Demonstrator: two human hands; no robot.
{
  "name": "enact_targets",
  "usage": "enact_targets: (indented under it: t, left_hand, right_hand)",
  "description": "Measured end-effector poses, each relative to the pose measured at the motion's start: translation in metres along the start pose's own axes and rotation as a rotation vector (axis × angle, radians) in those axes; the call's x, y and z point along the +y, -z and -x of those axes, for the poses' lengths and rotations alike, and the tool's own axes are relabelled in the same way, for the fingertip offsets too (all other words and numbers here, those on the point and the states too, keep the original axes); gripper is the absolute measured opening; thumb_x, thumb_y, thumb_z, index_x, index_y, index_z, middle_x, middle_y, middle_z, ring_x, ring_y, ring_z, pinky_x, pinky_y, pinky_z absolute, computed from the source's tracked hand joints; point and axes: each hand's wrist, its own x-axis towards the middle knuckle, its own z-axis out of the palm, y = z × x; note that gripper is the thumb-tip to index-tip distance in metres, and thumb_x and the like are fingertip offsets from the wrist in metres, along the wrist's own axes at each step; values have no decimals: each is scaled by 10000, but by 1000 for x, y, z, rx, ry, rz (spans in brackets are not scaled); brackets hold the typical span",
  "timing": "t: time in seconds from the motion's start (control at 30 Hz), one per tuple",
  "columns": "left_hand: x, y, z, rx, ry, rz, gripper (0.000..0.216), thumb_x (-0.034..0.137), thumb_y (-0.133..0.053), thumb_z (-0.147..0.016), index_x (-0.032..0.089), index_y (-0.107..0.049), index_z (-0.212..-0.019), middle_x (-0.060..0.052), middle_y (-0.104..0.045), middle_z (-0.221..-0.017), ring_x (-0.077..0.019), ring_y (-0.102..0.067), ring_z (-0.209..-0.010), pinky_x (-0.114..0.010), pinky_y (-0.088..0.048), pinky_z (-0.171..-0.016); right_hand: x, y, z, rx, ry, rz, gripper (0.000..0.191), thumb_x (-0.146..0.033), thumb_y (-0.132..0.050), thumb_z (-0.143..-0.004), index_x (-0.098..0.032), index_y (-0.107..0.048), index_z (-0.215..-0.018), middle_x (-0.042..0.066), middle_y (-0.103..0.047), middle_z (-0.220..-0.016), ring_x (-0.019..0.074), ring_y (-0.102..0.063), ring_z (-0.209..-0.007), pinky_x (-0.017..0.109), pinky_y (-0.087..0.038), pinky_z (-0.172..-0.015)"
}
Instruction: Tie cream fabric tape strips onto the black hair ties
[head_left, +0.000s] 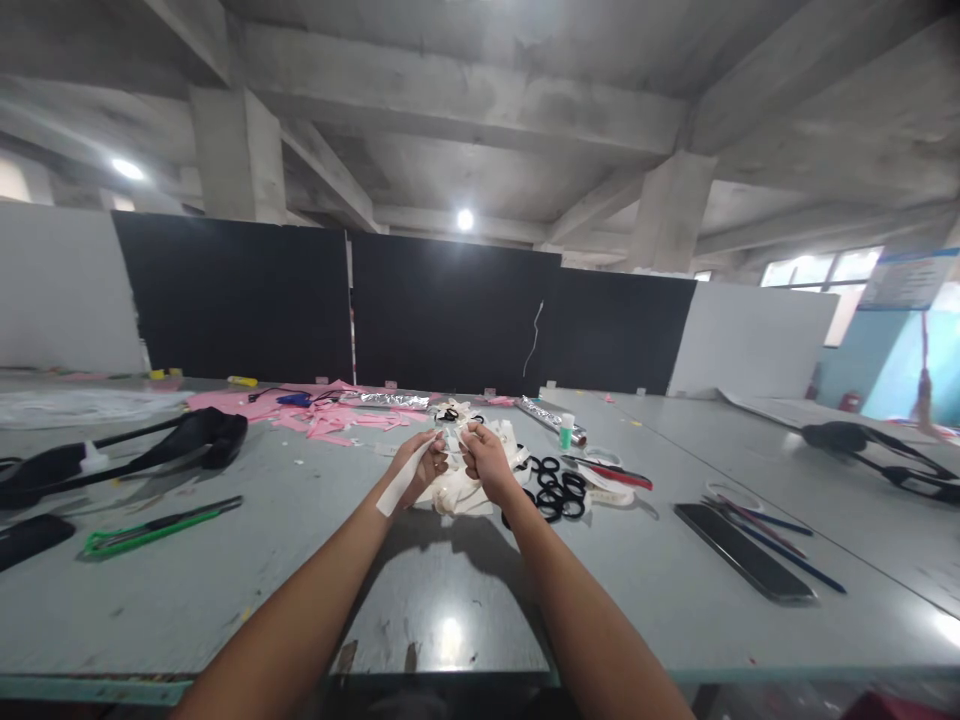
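Both my hands meet above a pile of off-white strips (pixel 456 494) at the middle of the table. My left hand (pixel 426 466) is closed on a white strip (pixel 405 481), whose loose end hangs down over the wrist. Close beside it, my right hand (pixel 481 458) pinches with thumb and forefinger. A small pale piece shows between the two hands; I cannot make out whether it belongs to the same strip. To the right of the pile lie several black rings (pixel 553 492). A few more black rings (pixel 448 414) sit among off-white pieces behind my hands.
A green utility knife (pixel 161 526) and black straps (pixel 180 441) lie left. Pink scraps (pixel 319 415) are spread at the back. Right stand or lie a glue stick (pixel 565 432), a red-handled tool (pixel 626 476), a dark phone-like slab (pixel 739 548) and pens (pixel 787 550). Dark panels (pixel 450 310) close the back.
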Motion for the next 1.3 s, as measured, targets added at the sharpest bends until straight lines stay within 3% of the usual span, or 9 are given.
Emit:
enact_targets:
  t: [0.13, 0.2, 0.37, 0.43, 0.53, 0.7, 0.87, 1.03, 1.3]
  left_hand:
    - [4, 4, -6, 137, -94, -15, 36, 173, -545, -676, 142, -530, -685, -43, -645, -735, -137, -606, -644, -255, -468, -598]
    - [5, 4, -6, 196, -170, 37, 41, 168, -533, -674, 146, -519, -643, -43, -639, -696, -147, -622, -692, -249, -476, -636]
    - [1, -5, 0, 38, 11, 50, 205, 269, -591, -747, 156, -480, -617, -15, -541, -550, -149, -585, -572, -288, -493, -611]
    - [-4, -8, 0, 23, -45, 16, 220, 258, -644, -747, 155, -475, -653, 24, -506, -544, -99, -525, -488, -246, -473, -555]
    - [-10, -7, -2, 36, -161, -42, 233, 238, -712, -716, 156, -495, -746, 52, -514, -597, -48, -472, -445, -187, -432, -499]
    - [-10, 0, -6, 122, -221, -102, 317, 264, -758, -668, 175, -524, -862, 57, -548, -636, -35, -469, -430, -166, -411, -465]
    - [-9, 5, -9, 195, -242, -128, 341, 281, -753, -649, 193, -519, -880, 83, -480, -552, -46, -467, -418, -156, -389, -437]
    - [-10, 11, -11, 207, -253, -161, 341, 271, -733, -640, 206, -502, -882, 79, -488, -597, -53, -476, -428, -165, -390, -424]
    - [-10, 9, -9, 178, -238, -190, 333, 276, -716, -660, 207, -508, -911, 57, -516, -660, -67, -511, -470, -178, -421, -438]
  right_hand:
    - [-1, 3, 0, 43, 5, 15, 288, -424, -611, -732, -223, -442, -850, -114, -342, -533, 20, -168, -362, 126, -120, -319]
    - [2, 3, -1, 41, 4, 22, 293, -431, -613, -733, -218, -447, -847, -112, -360, -528, 19, -173, -357, 127, -125, -315]
    - [13, 1, -6, 36, 37, 20, 293, -429, -626, -737, -216, -448, -831, -129, -311, -476, 23, -155, -351, 129, -136, -306]
    - [16, 1, -8, 33, 51, -4, 297, -408, -647, -727, -224, -443, -838, -137, -267, -469, 25, -150, -355, 127, -143, -307]
    - [16, 2, -8, 34, 56, -33, 335, -375, -675, -709, -234, -456, -920, -135, -289, -506, 23, -166, -364, 123, -164, -310]
    - [12, 0, -4, 12, 18, 28, 381, -375, -681, -691, -169, -563, -989, -73, -419, -603, 30, -295, -405, 138, -216, -313]
    - [12, -3, -1, 13, -15, 69, 408, -363, -688, -679, -158, -606, -1022, -33, -474, -674, 46, -353, -458, 141, -231, -312]
    - [13, -1, -2, 48, -67, 59, 378, -342, -679, -676, -144, -625, -993, -21, -482, -688, 48, -370, -486, 136, -246, -325]
    - [19, 1, -6, 96, -61, -132, 375, -298, -725, -624, -159, -624, -958, -24, -494, -700, 45, -381, -515, 136, -296, -383]
